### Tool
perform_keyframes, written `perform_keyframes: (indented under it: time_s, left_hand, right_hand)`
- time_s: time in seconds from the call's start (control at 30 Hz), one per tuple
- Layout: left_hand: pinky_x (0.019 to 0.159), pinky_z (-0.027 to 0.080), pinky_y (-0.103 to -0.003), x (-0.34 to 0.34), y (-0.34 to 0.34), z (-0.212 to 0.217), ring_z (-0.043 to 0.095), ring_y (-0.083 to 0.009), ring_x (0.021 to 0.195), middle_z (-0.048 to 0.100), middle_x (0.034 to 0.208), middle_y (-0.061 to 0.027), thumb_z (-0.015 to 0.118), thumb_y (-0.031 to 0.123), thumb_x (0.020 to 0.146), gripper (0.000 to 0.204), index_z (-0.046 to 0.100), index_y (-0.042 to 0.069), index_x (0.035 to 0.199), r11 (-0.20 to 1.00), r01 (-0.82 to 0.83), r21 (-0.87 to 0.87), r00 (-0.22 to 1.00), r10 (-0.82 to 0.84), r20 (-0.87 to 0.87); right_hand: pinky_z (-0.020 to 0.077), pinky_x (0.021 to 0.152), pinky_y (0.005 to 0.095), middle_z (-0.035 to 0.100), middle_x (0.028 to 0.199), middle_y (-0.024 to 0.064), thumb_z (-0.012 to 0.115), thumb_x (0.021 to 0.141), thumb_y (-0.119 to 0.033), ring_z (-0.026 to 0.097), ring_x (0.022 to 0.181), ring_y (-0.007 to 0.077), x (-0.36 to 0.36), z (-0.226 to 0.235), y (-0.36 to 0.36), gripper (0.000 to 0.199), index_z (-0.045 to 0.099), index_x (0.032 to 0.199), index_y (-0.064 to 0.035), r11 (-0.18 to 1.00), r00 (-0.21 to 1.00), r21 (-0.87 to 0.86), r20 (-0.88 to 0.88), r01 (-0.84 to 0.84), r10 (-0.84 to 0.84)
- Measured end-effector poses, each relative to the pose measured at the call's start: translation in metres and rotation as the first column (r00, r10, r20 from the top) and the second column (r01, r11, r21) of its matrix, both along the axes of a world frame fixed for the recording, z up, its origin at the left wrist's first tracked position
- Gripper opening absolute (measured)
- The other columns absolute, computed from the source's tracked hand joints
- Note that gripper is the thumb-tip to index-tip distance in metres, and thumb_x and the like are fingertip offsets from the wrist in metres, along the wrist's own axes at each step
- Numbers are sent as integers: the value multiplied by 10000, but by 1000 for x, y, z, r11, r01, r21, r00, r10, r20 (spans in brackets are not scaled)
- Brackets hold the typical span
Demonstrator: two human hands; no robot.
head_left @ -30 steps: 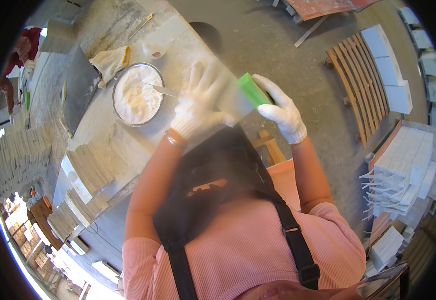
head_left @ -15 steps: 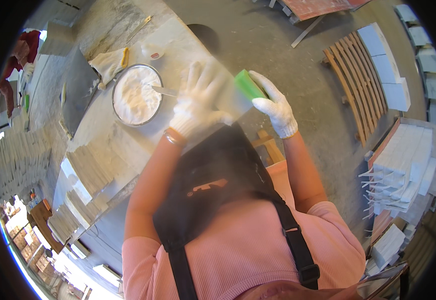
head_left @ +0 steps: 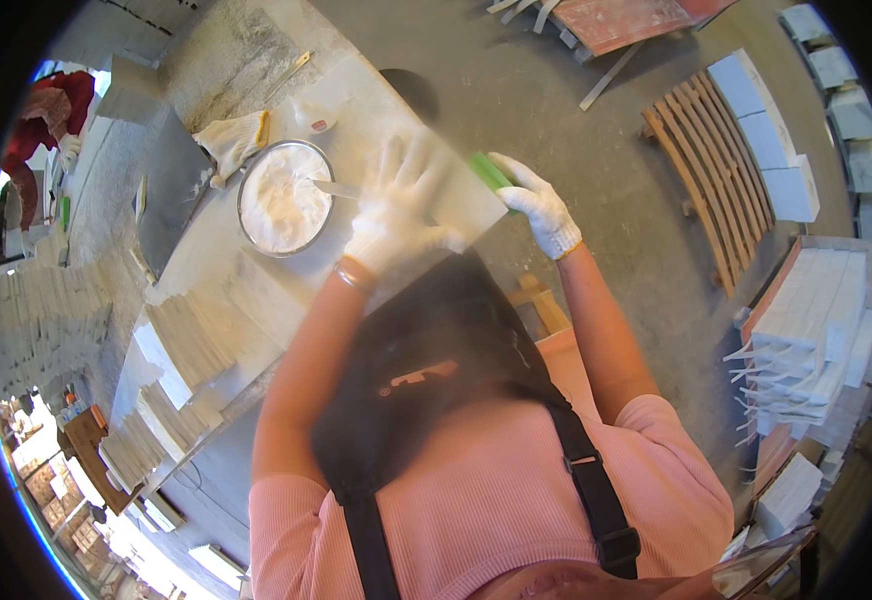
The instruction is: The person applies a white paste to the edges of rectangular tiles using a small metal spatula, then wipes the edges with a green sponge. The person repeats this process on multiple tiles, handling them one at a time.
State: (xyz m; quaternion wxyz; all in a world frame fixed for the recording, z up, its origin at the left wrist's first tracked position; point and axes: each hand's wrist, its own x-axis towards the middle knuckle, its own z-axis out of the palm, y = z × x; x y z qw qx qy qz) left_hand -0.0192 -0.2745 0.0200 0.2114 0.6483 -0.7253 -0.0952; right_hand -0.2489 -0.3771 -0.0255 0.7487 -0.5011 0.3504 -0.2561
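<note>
My left hand (head_left: pixel 396 212), in a white knit glove, lies flat with fingers spread on a pale slab (head_left: pixel 463 198) at the worktable's corner. My right hand (head_left: pixel 546 212), gloved alike, grips a green block (head_left: pixel 489 172) between thumb and fingers. The block is at the slab's right edge; its material is unclear. Left of my left hand stands a round metal-rimmed bowl (head_left: pixel 244 222) of white powder or paste (head_left: pixel 291 195). A flat blade (head_left: pixel 336 189) rests over the bowl's rim, its other end hidden by my left hand.
A spare glove (head_left: pixel 228 143) and a small whitish container (head_left: pixel 318 118) lie beyond the bowl. Stacked thin slabs (head_left: pixel 191 330) stand at the left. Another person's red sleeve (head_left: pixel 74 100) shows at far left. On the right are a wooden pallet (head_left: pixel 706 175) and stacked white pieces (head_left: pixel 811 315).
My right hand has moved slightly left and up, and the green block is tilted more edge-on. My left hand stays spread on the slab. The view has shifted a little.
</note>
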Motion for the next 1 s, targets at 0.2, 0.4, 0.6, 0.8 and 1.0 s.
perform_keyframes:
  time_s: [0.2, 0.4, 0.6, 0.8, 1.0]
  left_hand:
    - [1112, 355, -680, -13, -2, 19, 360, -474, 1441, 429, 1548, -195, 926, 476, 503, 1106, 517, 92, 1457, 994, 41, 97, 977, -60, 204]
    - [1112, 355, -669, -21, -19, 31, 402, -397, 1406, 504, 1459, -147, 973, 382, 497, 1026, 554, 103, 1390, 975, 182, 123, 928, -212, 305]
    - [1094, 373, -535, -18, -22, 25, 602, -273, 1138, 666, 995, -60, 904, 441, 549, 611, 683, 113, 1015, 971, 239, -31, 890, -206, 408]
    - [1068, 437, -505, -29, 17, 33, 639, -333, 1087, 667, 1060, -149, 913, 442, 553, 750, 688, 77, 1168, 968, 70, -239, 997, -60, 49]
    - [986, 529, -490, -31, 86, 77, 625, -402, 1149, 631, 1219, -216, 932, 514, 543, 955, 630, 63, 1329, 974, -211, 83, 924, 227, -308]
  right_hand:
    - [497, 949, 342, 607, 1438, 77, 667, 873, -373, 608, 1208, 179, -49, -13, -1, 823, 429, 1594, -57, 986, 986, 13, 33, 165, -165]
    - [543, 835, 321, 658, 1326, 77, 687, 846, -391, 661, 1086, 184, -86, -8, 19, 846, 436, 1580, -53, 976, 976, 23, 14, 217, -217]
    - [548, 810, 310, 656, 1319, 75, 684, 843, -418, 662, 1086, 186, -78, 13, 24, 845, 449, 1568, -55, 974, 974, 20, 24, 226, -226]
    - [494, 957, 304, 624, 1386, 77, 665, 878, -365, 616, 1183, 170, -34, 39, 4, 793, 455, 1566, -32, 978, 993, -172, 53, 118, -110]
    - [393, 1170, 357, 555, 1514, 143, 746, 924, -309, 522, 1401, 261, 59, 48, -6, 703, 516, 1537, -53, 781, 971, -590, -225, -204, 83]
